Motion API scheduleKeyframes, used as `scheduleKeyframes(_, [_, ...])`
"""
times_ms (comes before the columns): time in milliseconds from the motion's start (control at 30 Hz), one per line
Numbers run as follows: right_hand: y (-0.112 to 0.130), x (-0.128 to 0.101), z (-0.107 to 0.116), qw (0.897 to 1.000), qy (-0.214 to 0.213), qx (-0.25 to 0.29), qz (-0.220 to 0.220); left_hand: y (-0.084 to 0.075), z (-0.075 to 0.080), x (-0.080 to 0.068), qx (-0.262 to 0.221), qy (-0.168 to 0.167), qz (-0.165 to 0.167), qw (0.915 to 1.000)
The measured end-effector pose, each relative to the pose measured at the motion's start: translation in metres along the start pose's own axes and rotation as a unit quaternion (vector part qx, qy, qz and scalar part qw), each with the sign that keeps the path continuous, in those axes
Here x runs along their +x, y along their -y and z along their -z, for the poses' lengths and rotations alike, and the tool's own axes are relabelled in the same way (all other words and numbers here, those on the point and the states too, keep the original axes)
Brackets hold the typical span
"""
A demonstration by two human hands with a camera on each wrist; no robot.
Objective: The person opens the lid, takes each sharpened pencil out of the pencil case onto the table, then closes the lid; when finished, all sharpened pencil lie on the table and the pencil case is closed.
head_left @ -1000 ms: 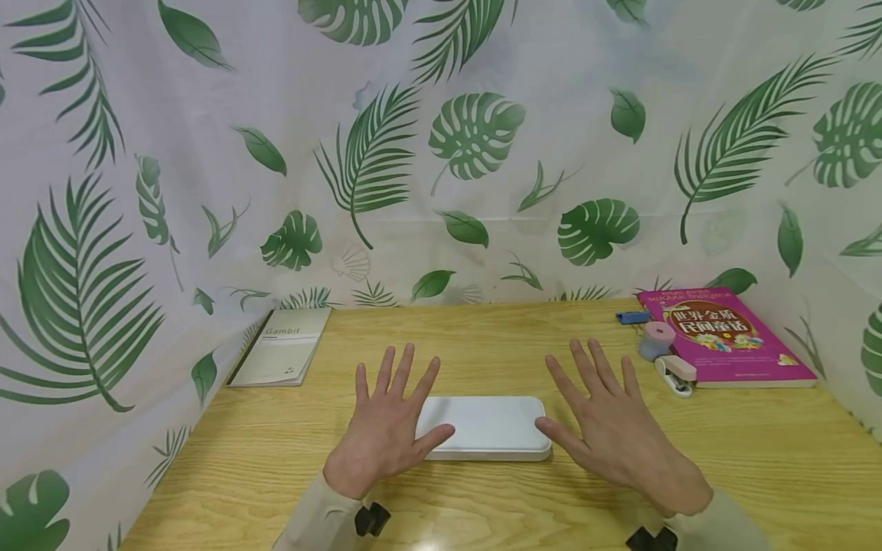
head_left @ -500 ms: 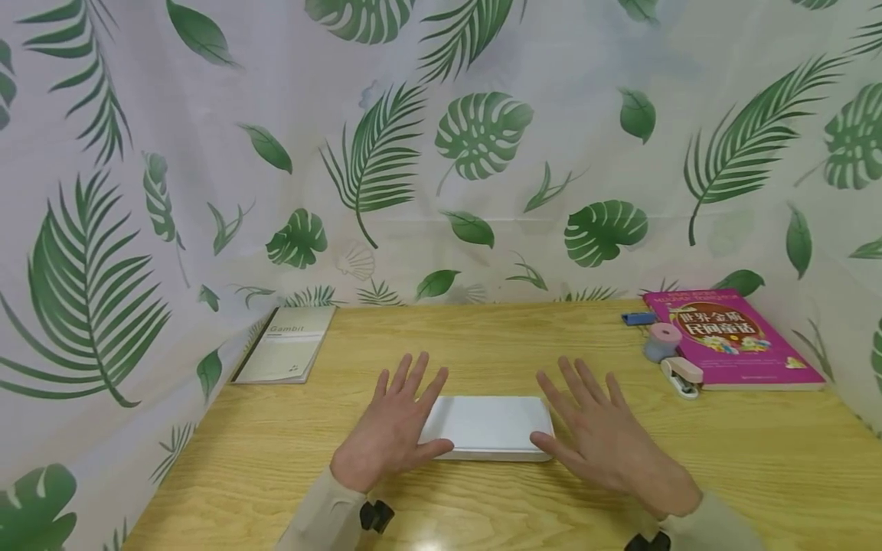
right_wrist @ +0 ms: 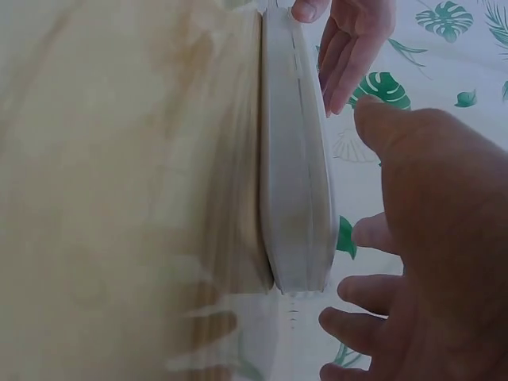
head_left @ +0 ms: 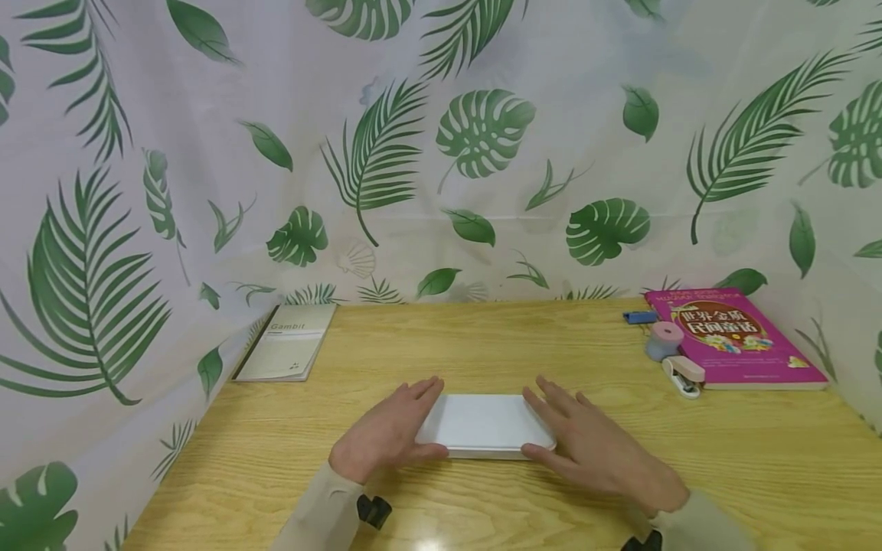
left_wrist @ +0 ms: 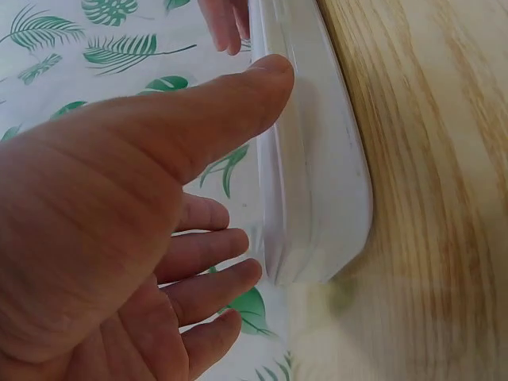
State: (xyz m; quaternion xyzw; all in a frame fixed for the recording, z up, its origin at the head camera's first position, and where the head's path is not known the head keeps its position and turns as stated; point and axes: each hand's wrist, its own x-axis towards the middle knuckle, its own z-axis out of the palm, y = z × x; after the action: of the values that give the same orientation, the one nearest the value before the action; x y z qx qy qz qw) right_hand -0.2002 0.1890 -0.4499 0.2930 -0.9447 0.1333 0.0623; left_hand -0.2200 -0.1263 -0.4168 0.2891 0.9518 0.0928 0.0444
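Two bare hands, left hand (head_left: pixel 386 435) and right hand (head_left: pixel 598 444), loosely extended, thumbs apart from fingers, with nothing in grasp, at opposite ends of a white round-cornered case (head_left: pixel 482 423); contact with it impossible to tell. Case flat on the wood-grain counter (head_left: pixel 468 344), between the hands. Farther back: at left, a Gambit notebook (head_left: pixel 285 348); at right, a stapler (head_left: pixel 684 373) just beside a magenta book (head_left: pixel 751 360).

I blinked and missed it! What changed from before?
The person's left grip and right grip came down at opposite ends of the smooth white rectangular case; the right also moved inward. Neither visibly holds it. The case, magenta rectangular paper book and cream rectangular notebook stayed put.
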Motion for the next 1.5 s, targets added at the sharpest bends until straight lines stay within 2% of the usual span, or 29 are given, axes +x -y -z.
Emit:
scheduleKeyframes(233, [0.0,-0.001,-0.001,0.999,0.016,0.029,0.007,0.003,-0.002,0.0,-0.007,0.007,0.008,0.9999])
scheduleKeyframes(500, [-0.003,-0.001,-0.001,0.997,0.034,0.065,-0.006,0.011,-0.005,0.002,-0.027,0.005,-0.01,0.9996])
scheduleKeyframes(700, [-0.014,0.001,-0.004,0.995,0.033,0.091,0.012,0.016,-0.009,0.003,-0.028,0.007,-0.018,0.9994])
scheduleKeyframes(833, [-0.017,0.002,-0.003,0.994,0.031,0.105,0.02,0.016,-0.01,0.003,-0.032,0.002,-0.024,0.9992])
scheduleKeyframes(1100, [-0.019,0.002,-0.001,0.99,0.048,0.135,0.007,0.014,-0.01,0.004,-0.033,0.005,-0.014,0.9994])
scheduleKeyframes(1333, [-0.022,0.005,0.002,0.989,0.052,0.137,0.023,0.014,-0.01,0.004,-0.038,-0.007,-0.02,0.9991])
scheduleKeyframes(1500, [-0.022,0.006,0.004,0.987,0.06,0.148,0.019,0.014,-0.008,0.003,-0.044,-0.007,-0.019,0.9988])
